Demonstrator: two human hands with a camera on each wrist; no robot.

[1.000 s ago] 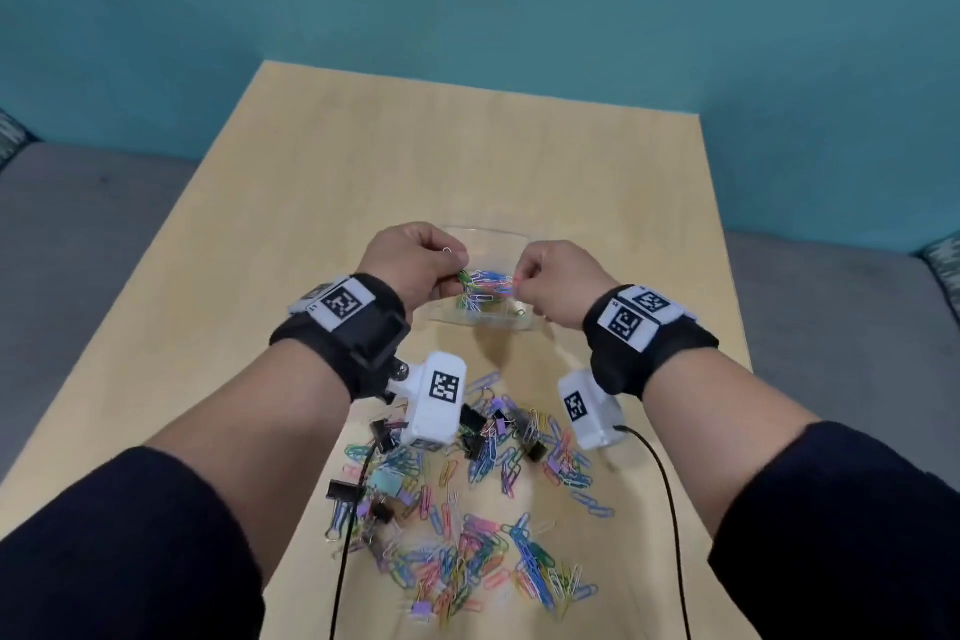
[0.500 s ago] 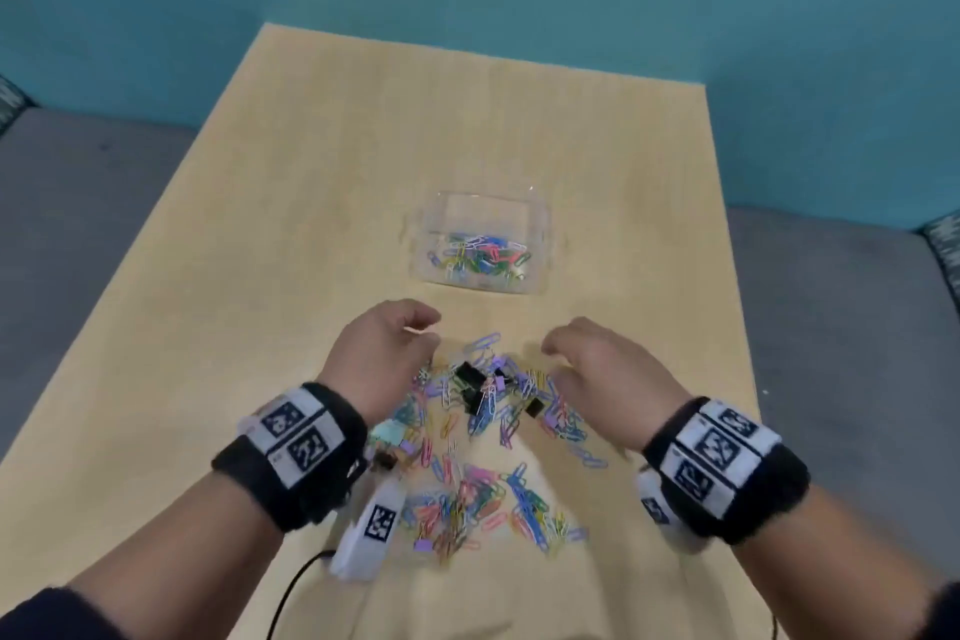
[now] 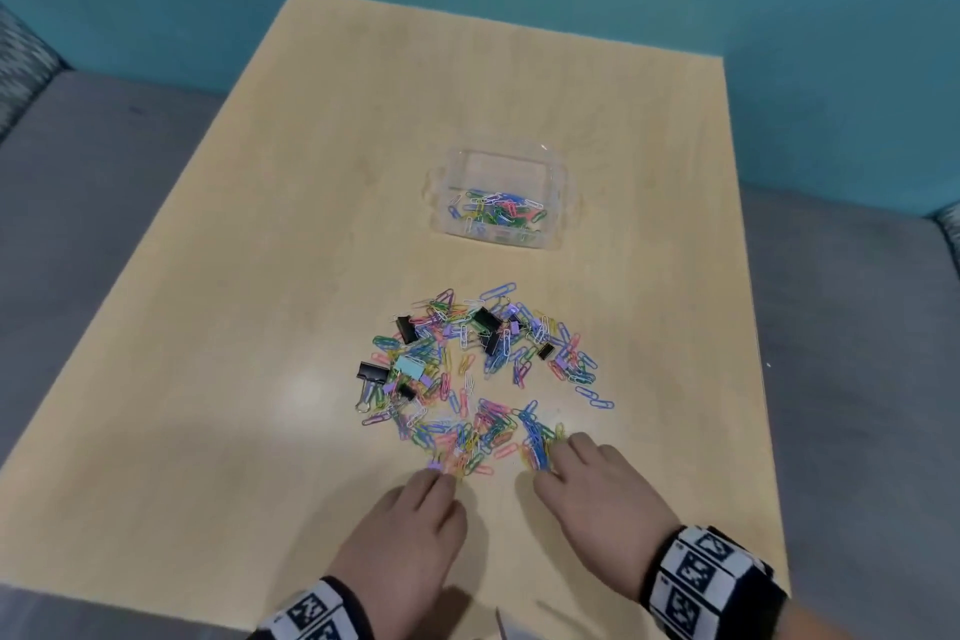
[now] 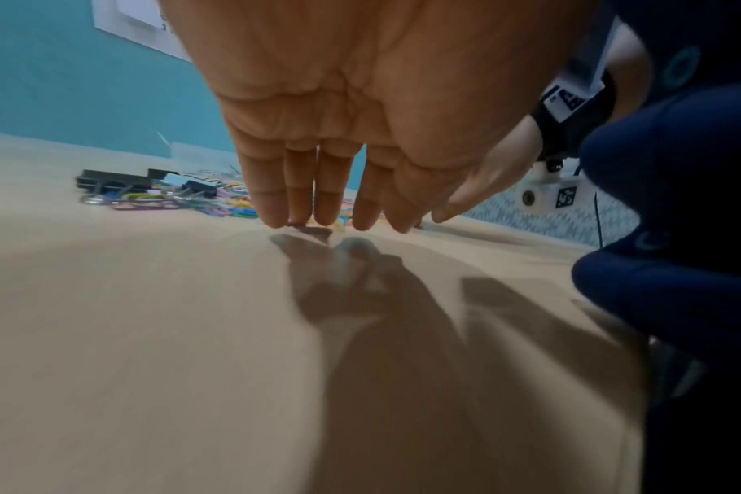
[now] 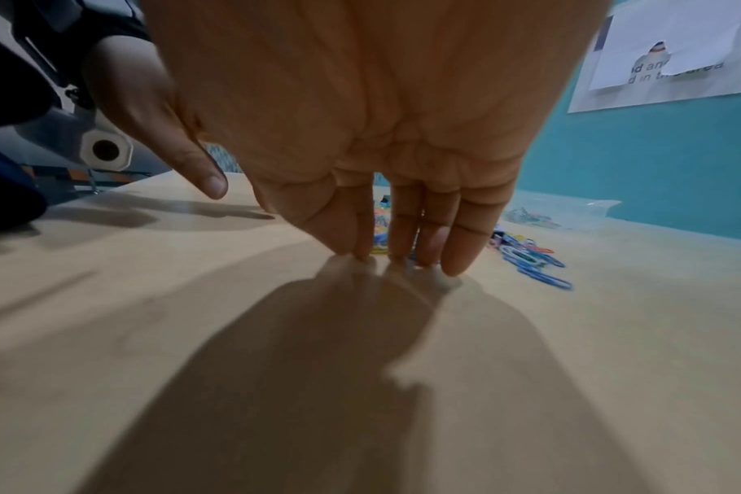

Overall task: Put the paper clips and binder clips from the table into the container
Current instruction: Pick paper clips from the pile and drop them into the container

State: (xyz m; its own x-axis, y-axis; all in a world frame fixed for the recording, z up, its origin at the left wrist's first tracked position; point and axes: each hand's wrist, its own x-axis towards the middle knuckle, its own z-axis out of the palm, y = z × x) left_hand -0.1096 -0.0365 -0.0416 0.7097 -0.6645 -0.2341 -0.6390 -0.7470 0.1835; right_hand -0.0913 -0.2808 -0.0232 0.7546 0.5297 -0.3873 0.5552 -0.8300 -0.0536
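Left hand (image 3: 410, 533) and right hand (image 3: 605, 489), fingers straight and empty, touch the near edge of the paper-clip and binder-clip pile (image 3: 483, 379); rake inward, fingertips flat on the table (image 3: 260, 327). Beyond, well apart: clear container (image 3: 501, 198).

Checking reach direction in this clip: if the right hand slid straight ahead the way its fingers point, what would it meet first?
The right hand would almost at once meet the near edge of the paper clip pile; its fingertips look already at the blue and yellow clips.
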